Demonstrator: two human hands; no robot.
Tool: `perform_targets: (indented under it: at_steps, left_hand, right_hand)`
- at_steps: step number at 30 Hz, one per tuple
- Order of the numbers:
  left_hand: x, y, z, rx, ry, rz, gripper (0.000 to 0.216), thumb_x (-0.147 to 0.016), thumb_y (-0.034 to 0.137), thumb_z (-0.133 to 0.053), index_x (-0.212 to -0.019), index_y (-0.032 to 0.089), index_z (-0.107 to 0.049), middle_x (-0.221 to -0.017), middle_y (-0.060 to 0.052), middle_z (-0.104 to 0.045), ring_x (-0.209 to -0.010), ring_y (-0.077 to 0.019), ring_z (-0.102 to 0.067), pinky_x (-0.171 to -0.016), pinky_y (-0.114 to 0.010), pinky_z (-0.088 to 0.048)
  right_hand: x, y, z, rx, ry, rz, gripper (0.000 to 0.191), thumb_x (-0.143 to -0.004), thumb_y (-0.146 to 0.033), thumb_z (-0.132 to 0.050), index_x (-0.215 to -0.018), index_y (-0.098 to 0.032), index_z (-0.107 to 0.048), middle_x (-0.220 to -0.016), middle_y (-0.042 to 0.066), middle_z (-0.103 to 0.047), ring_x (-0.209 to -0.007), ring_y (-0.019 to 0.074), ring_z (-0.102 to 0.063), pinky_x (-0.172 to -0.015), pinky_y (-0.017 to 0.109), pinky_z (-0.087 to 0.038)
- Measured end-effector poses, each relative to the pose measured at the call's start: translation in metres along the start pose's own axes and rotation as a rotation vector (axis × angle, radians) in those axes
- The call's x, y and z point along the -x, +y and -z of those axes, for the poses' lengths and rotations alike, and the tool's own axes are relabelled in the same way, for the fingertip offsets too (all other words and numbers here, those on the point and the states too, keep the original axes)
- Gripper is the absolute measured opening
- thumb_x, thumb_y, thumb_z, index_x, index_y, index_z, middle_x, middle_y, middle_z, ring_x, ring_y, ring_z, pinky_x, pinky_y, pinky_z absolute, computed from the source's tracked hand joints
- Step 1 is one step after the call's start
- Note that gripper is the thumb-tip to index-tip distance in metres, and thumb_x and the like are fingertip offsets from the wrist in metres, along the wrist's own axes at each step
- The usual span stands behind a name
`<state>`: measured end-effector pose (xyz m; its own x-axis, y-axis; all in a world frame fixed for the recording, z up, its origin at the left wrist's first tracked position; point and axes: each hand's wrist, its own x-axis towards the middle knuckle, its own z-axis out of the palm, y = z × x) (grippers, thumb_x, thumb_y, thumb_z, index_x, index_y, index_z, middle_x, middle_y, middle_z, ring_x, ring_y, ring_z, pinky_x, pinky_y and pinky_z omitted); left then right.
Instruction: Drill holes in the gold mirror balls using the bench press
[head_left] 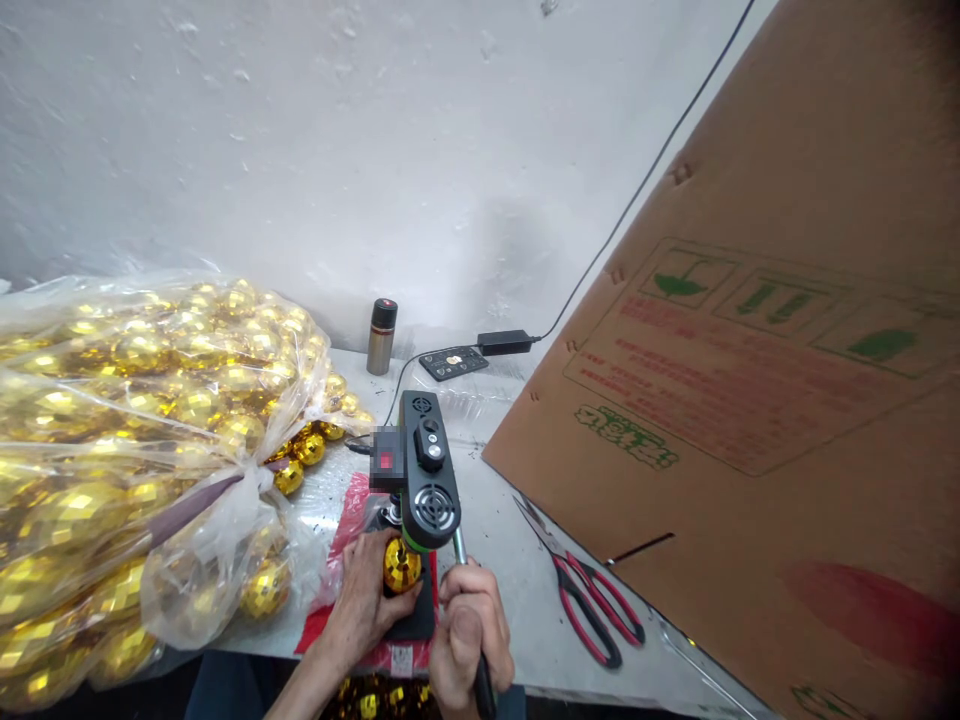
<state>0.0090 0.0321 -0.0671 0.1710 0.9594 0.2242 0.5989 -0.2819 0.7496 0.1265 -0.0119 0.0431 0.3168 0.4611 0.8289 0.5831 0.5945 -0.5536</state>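
Note:
My left hand (366,592) has its fingers closed round a gold mirrored ball (402,566). The ball sits under the head of a small black press-like machine (430,470), on or just above its dark base (412,625). A thin dark tip meets the ball's top; whether it enters the ball cannot be made out. My right hand (471,630) is wrapped round the machine's lever (460,545), a metal rod with a black grip. Red plastic film (322,620) lies under the base. Gold pieces (375,698) show below the table edge.
A clear bag of gold balls (150,420) fills the left side. Large red-handled scissors (592,600) lie at the right before a leaning cardboard box (750,400). Behind the machine are a flask (382,338), a dark patterned phone-like slab (453,363) and a black power adapter (504,342) with its cable.

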Motion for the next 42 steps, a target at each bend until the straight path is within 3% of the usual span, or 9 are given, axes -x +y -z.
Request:
perform_targets:
  at_steps: [4, 11, 18, 27, 31, 35, 38, 40, 42]
  left_hand:
    - [0.000, 0.001, -0.001, -0.010, 0.004, 0.009, 0.040, -0.077, 0.033, -0.076, -0.114, 0.021, -0.069, -0.104, -0.010, -0.076, -0.100, -0.0346, -0.069, -0.095, -0.050, -0.052]
    - [-0.001, 0.004, 0.001, -0.005, -0.017, 0.054, 0.041, -0.074, 0.033, -0.078, -0.112, 0.020, -0.071, -0.103, -0.011, -0.076, -0.100, -0.0359, -0.070, -0.092, -0.049, -0.053]
    - [-0.004, 0.003, 0.004, 0.035, -0.053, 0.049, 0.048, -0.074, 0.032, -0.077, -0.120, 0.020, -0.071, -0.114, -0.013, -0.077, -0.107, -0.0370, -0.070, -0.097, -0.051, -0.052]
    - [-0.003, -0.004, -0.008, 0.035, -0.006, 0.023, 0.053, -0.074, 0.032, -0.077, -0.126, 0.020, -0.071, -0.116, -0.013, -0.078, -0.109, -0.0375, -0.070, -0.098, -0.050, -0.051]
    - [-0.004, -0.005, -0.010, 0.023, 0.001, 0.023, 0.054, -0.073, 0.035, -0.078, -0.124, 0.020, -0.072, -0.114, -0.014, -0.077, -0.107, -0.0387, -0.071, -0.097, -0.052, -0.052]
    - [-0.007, -0.004, -0.008, 0.020, 0.020, 0.017, 0.054, -0.073, 0.035, -0.079, -0.125, 0.019, -0.072, -0.113, -0.014, -0.078, -0.108, -0.0395, -0.072, -0.097, -0.055, -0.054]
    - [-0.004, -0.005, -0.006, 0.027, 0.009, 0.003, 0.056, -0.074, 0.033, -0.079, -0.128, 0.019, -0.071, -0.116, -0.015, -0.078, -0.110, -0.0399, -0.073, -0.098, -0.056, -0.056]
    - [0.005, -0.009, -0.002, 0.039, -0.017, -0.014, 0.059, -0.075, 0.028, -0.078, -0.133, 0.020, -0.070, -0.121, -0.016, -0.078, -0.113, -0.0398, -0.072, -0.100, -0.057, -0.057]
    - [0.018, -0.015, 0.003, 0.041, -0.070, -0.049, 0.068, -0.074, 0.027, -0.082, -0.139, 0.021, -0.068, -0.129, -0.018, -0.076, -0.120, -0.0411, -0.071, -0.105, -0.058, -0.057]
  right_hand:
    - [0.005, 0.006, 0.001, -0.012, -0.002, 0.009, 0.037, -0.112, -0.019, -0.038, -0.078, -0.025, -0.052, -0.073, -0.005, -0.058, -0.064, 0.0123, -0.056, -0.082, 0.030, -0.050]
    - [0.004, 0.006, 0.000, -0.010, 0.012, 0.012, 0.041, -0.112, -0.018, -0.036, -0.074, -0.025, -0.050, -0.072, -0.006, -0.056, -0.062, 0.0118, -0.053, -0.093, 0.030, -0.051]
    - [-0.003, 0.002, -0.006, -0.042, 0.050, 0.024, 0.042, -0.114, -0.019, -0.036, -0.073, -0.024, -0.046, -0.069, -0.006, -0.051, -0.059, 0.0111, -0.049, -0.077, 0.028, -0.049]
    - [0.020, 0.020, -0.006, 0.008, 0.007, 0.092, 0.041, -0.115, -0.024, -0.036, -0.077, -0.025, -0.050, -0.074, -0.006, -0.058, -0.063, 0.0114, -0.056, -0.084, 0.031, -0.051]
    - [0.025, 0.032, -0.005, 0.024, -0.017, 0.137, 0.039, -0.116, -0.030, -0.038, -0.081, -0.025, -0.054, -0.076, -0.005, -0.061, -0.065, 0.0122, -0.060, -0.079, 0.031, -0.052]
    - [0.004, 0.019, 0.005, -0.001, -0.084, 0.160, 0.039, -0.116, -0.030, -0.040, -0.080, -0.025, -0.054, -0.073, -0.005, -0.059, -0.060, 0.0106, -0.058, -0.062, 0.025, -0.049]
    - [-0.031, -0.008, 0.013, -0.033, -0.133, -0.008, 0.033, -0.112, -0.016, -0.043, -0.083, -0.023, -0.056, -0.074, -0.003, -0.057, -0.057, 0.0097, -0.052, -0.050, 0.024, -0.039]
    - [-0.053, -0.024, 0.015, -0.060, -0.169, -0.116, 0.033, -0.111, -0.017, -0.048, -0.080, -0.023, -0.058, -0.071, -0.004, -0.056, -0.055, 0.0098, -0.050, -0.050, 0.023, -0.039]
    - [-0.067, -0.033, 0.016, -0.089, -0.163, -0.124, 0.036, -0.111, -0.019, -0.048, -0.076, -0.023, -0.056, -0.067, -0.004, -0.055, -0.054, 0.0094, -0.050, -0.048, 0.022, -0.039]
